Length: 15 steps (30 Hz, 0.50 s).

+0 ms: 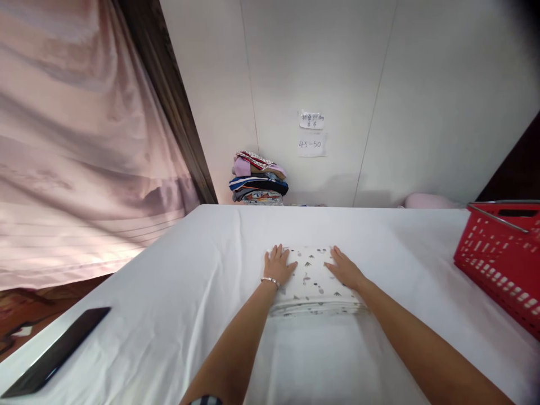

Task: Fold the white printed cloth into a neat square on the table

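Observation:
A folded white cloth with small dark prints [313, 280] lies on the white-covered table [177, 270] in front of me. My left hand [278, 265] rests flat on its left side, fingers stretched out, a thin bracelet at the wrist. On the cloth's right side my right hand [343, 267] also lies flat, fingers extended. Neither hand grips anything.
A red plastic basket [502, 264] stands at the table's right edge. A dark flat phone-like slab [57, 351] lies near the left front edge. A stack of folded clothes [258, 179] sits against the back wall under paper notes [312, 134]. A pink curtain [71, 140] hangs left.

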Available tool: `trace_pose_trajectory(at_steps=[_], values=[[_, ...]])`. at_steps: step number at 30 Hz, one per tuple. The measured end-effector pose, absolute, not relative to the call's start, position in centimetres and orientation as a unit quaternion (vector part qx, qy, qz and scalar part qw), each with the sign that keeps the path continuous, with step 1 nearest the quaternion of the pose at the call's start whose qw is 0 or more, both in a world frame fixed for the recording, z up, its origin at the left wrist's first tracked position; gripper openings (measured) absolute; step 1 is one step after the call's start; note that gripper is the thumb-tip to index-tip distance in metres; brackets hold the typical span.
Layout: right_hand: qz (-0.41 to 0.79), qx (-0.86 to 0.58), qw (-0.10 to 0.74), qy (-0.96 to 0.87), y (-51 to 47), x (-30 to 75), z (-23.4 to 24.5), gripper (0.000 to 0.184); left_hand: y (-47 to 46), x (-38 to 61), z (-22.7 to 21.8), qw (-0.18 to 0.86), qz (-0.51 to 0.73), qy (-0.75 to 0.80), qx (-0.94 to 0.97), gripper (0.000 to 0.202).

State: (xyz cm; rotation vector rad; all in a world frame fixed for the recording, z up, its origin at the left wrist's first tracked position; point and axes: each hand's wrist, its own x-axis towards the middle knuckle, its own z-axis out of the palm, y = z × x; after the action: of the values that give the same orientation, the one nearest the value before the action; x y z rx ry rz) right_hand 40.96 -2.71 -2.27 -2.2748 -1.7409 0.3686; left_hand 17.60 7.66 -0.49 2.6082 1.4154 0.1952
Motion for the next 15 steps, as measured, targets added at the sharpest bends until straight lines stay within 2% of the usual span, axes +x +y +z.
trace_pose_trajectory(at_steps=[2, 7, 12, 15], values=[[0.143, -0.783, 0.152, -0.586, -4.3, 41.1, -2.3, 0.067, 7.4, 16.8, -0.2, 0.113, 0.083, 0.494, 0.858, 0.061], [0.176, -0.788, 0.22, -0.548, -9.0, 41.5, -3.0, 0.064, 5.5, 13.5, -0.7, 0.184, 0.151, 0.561, 0.793, 0.071], [0.169, -0.779, 0.305, -0.521, -12.6, 41.0, -4.4, 0.059, 1.8, 10.3, -1.8, 0.279, 0.218, 0.559, 0.75, 0.058], [0.144, -0.769, 0.346, -0.518, -13.5, 40.0, -4.7, 0.054, 0.7, 9.7, -2.1, 0.269, 0.232, 0.556, 0.751, 0.056]])
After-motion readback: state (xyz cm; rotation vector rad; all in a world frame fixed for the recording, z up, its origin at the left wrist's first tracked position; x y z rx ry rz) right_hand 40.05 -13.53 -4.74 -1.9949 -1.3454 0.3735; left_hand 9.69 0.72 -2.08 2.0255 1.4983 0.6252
